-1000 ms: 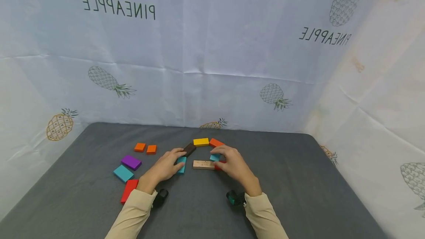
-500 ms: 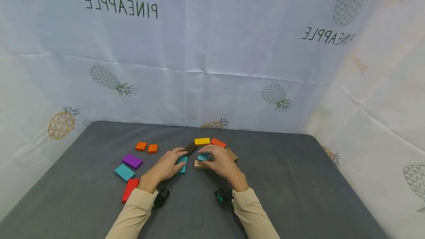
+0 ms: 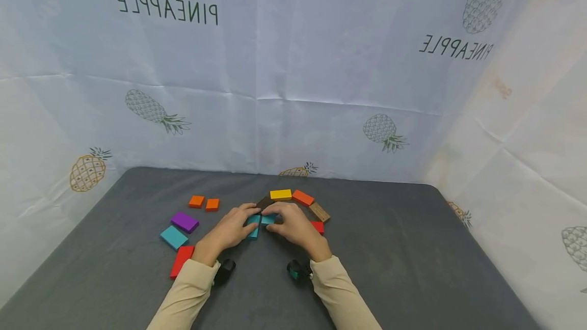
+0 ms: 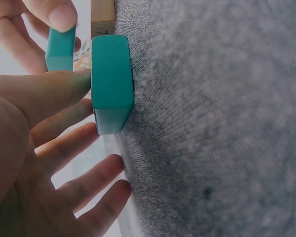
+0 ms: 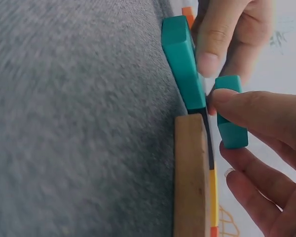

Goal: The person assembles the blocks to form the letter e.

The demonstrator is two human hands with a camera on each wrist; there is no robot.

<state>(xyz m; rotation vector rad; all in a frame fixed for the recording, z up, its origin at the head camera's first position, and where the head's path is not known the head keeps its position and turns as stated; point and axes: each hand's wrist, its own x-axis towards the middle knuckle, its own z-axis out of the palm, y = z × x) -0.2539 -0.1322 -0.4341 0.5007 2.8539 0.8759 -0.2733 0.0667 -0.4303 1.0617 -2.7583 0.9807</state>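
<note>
My left hand (image 3: 227, 230) rests around a teal block (image 4: 111, 74) lying on the table, its thumb at the block's upper edge and fingers along the far side. My right hand (image 3: 295, 225) pinches a smaller teal block (image 5: 232, 128) between thumb and fingers. In the right wrist view that block is raised above the grey cloth, beside the left thumb. A light wooden block (image 5: 190, 168) lies below it, end close to the larger teal block; the right hand hides it in the head view.
Dark brown (image 3: 264, 202), yellow (image 3: 281, 195), orange-red (image 3: 303, 197), wooden (image 3: 319, 212) and red (image 3: 317, 226) blocks form an arc. On the left lie two small orange blocks (image 3: 196, 201), a purple block (image 3: 185, 222), a teal block (image 3: 174, 238) and a red block (image 3: 182, 262).
My right hand has moved left with the small teal block, from beside the red block to close by my left hand. The left hand has stayed at its teal block.
</note>
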